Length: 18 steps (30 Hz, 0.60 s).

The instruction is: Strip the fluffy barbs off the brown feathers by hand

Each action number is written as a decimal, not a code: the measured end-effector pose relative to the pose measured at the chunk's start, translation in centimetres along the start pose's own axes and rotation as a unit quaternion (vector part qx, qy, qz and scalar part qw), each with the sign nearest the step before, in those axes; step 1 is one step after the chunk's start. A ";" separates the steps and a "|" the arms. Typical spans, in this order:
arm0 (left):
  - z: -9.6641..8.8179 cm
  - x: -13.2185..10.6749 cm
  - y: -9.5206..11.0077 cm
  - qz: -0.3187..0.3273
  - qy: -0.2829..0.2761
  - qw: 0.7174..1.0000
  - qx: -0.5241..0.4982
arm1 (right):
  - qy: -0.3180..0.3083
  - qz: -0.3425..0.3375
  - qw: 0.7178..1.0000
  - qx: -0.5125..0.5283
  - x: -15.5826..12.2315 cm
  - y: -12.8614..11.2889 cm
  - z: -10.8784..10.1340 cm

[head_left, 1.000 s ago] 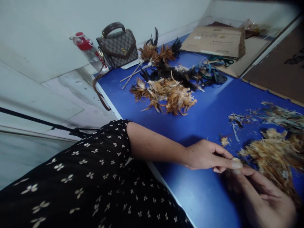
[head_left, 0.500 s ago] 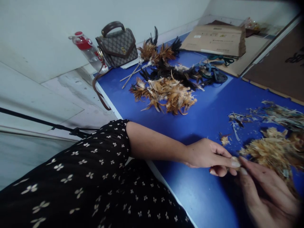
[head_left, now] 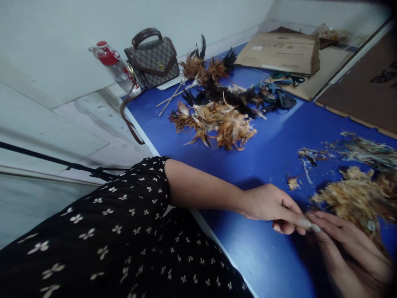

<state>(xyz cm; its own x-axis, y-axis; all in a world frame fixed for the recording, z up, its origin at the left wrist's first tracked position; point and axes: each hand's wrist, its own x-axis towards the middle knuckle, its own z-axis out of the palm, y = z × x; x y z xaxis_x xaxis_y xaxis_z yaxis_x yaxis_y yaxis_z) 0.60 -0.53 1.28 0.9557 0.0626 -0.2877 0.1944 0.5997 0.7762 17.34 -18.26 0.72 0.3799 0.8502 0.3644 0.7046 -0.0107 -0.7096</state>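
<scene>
Above the blue table, my left hand and my right hand meet at the fingertips. Both are pinched, thumb against fingers, and what lies between the tips is too small and covered to make out. Just beyond my right hand lies a heap of pale golden-brown feathers. A small brown tuft sits on the table past my left fingers, with a few dark feather scraps farther off. Greyish feather strands are piled behind the golden heap.
Orange-brown feathers and black feathers lie farther back, beside two thin sticks and blue-green ties. A patterned handbag and a red-capped bottle stand by the wall. Flattened cardboard lies at the back right.
My fingertips have shifted slightly down and closer together, with the right thumb now against the left one. The feathers and other things on the table have stayed put.
</scene>
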 end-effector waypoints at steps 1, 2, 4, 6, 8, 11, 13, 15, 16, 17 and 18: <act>-0.1 0.1 -0.1 -0.002 -0.007 1.000 0.005 | -0.001 -0.004 1.000 0.000 0.1 0.1 0.1; -0.3 0.2 -0.3 -0.002 -0.011 1.000 0.008 | 0.001 -0.008 1.000 0.001 0.2 0.2 0.1; -0.4 0.5 -0.7 0.007 -0.012 1.000 0.004 | 0.023 -0.013 1.000 -0.005 0.4 0.1 0.3; -0.4 0.8 -1.0 0.020 -0.002 1.000 -0.009 | 0.051 -0.007 0.999 -0.016 0.5 -0.5 0.4; -0.2 0.9 -1.1 0.029 0.017 0.999 -0.028 | 0.054 -0.012 0.998 -0.017 0.5 -1.4 0.6; 0.2 0.7 -0.9 0.034 0.035 0.998 -0.036 | 0.037 -0.056 0.997 -0.023 0.4 -2.6 0.9; 0.4 0.5 -0.7 0.035 0.044 0.998 -0.031 | 0.033 -0.079 0.996 -0.031 0.4 -3.1 1.3; 0.5 0.4 -0.7 0.043 0.060 0.997 -0.025 | 0.028 -0.092 0.995 -0.027 0.4 -3.5 1.5; 0.5 0.3 -0.8 0.050 0.063 0.997 -0.018 | 0.020 -0.096 0.995 -0.022 0.4 -3.7 1.4; 0.4 0.3 -0.9 0.058 0.063 0.996 -0.008 | 0.014 -0.093 0.995 -0.017 0.5 -3.9 1.1; 0.3 0.3 -1.0 0.068 0.062 0.996 0.004 | 0.015 -0.080 0.997 -0.017 0.6 -3.9 0.5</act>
<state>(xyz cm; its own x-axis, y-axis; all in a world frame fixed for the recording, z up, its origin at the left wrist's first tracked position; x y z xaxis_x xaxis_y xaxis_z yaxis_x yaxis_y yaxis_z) 0.72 -1.34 0.55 0.9388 0.2413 -0.2458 0.0668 0.5724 0.8172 14.53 -17.41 3.35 0.2788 0.8268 0.4886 0.7770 0.1048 -0.6207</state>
